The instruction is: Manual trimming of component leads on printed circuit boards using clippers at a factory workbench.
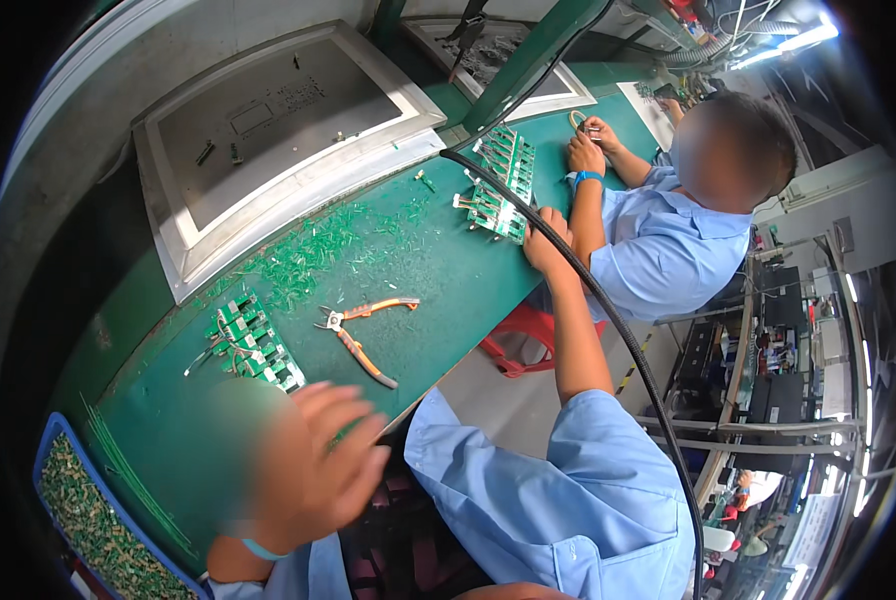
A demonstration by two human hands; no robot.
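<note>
My left hand is raised over the near edge of the green bench, its fingers loosely bent and apart. A blurred patch hides part of it, and a bit of green shows between the fingers. Beyond it lies a green circuit board panel with wires and components. Further right along the bench, my right hand grips the edge of another populated circuit board; a black cable crosses in front and its fingers are partly hidden. Side cutters with orange-grey handles lie between the hands, jaws apart.
Green offcuts litter the bench behind the cutters. A blue-rimmed bin of scraps stands at lower left. A framed screen leans at the back. To the right, a co-worker handles something beside more boards. A black cable hangs across.
</note>
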